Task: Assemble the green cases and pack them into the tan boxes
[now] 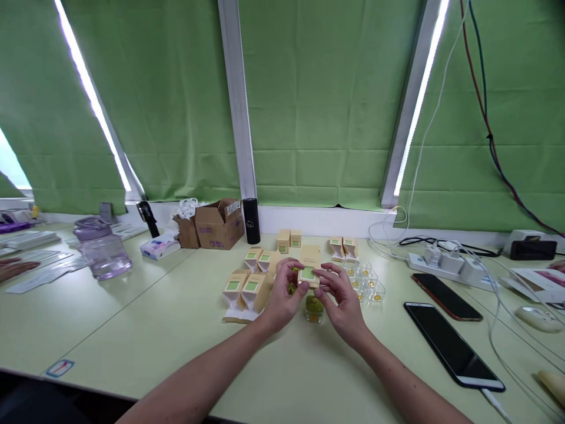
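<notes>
Between my two hands is a small tan cardboard box (308,274) with a green square on its face. My left hand (283,297) has its fingers closed on the box's left side. On the right side, the fingertips of my right hand (343,301) press against it. Just below the box, a small clear jar with a green top (314,310) stands on the table, close to my right thumb. Left of my hands lie several part-folded tan boxes (242,288) with green squares. To the right sit several small clear containers (365,281) with yellow centres.
Two tan boxes (289,238) stand farther back, and two open ones (343,247) are to their right. A black cylinder (251,221), a brown carton (219,224) and a purple-lidded jug (103,250) stand left. Phones (452,341) and a power strip (450,268) lie right. Another person's hand (16,268) shows far left.
</notes>
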Demonstrator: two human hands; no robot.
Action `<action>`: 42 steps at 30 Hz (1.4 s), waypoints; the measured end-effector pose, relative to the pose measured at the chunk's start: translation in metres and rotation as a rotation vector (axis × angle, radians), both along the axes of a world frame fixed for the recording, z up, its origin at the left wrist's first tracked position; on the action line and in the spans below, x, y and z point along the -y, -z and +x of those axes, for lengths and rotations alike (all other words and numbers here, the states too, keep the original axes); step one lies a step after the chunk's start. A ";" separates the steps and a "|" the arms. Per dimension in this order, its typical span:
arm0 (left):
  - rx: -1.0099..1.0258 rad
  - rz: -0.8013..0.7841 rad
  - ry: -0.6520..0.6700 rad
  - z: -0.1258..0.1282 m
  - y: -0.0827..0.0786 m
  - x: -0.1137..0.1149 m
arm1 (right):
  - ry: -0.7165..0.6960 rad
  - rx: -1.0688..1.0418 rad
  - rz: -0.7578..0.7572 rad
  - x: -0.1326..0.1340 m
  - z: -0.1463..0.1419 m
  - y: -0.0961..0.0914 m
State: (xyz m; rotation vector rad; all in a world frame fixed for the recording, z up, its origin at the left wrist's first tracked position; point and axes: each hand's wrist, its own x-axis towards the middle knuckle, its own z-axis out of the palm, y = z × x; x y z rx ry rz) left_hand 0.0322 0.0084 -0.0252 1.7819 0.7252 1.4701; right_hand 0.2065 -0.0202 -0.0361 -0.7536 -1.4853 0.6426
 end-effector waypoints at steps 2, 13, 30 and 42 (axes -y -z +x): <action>-0.001 -0.002 -0.006 0.001 0.000 0.000 | 0.007 -0.001 0.000 0.000 0.000 0.000; -0.003 0.014 -0.043 0.003 0.003 0.000 | 0.032 -0.027 -0.013 0.000 -0.002 -0.002; -0.055 0.131 -0.075 0.001 0.007 -0.006 | 0.028 -0.050 -0.026 -0.005 -0.001 0.001; -0.093 0.178 -0.128 0.001 0.005 -0.004 | 0.030 -0.027 -0.035 -0.004 0.000 0.000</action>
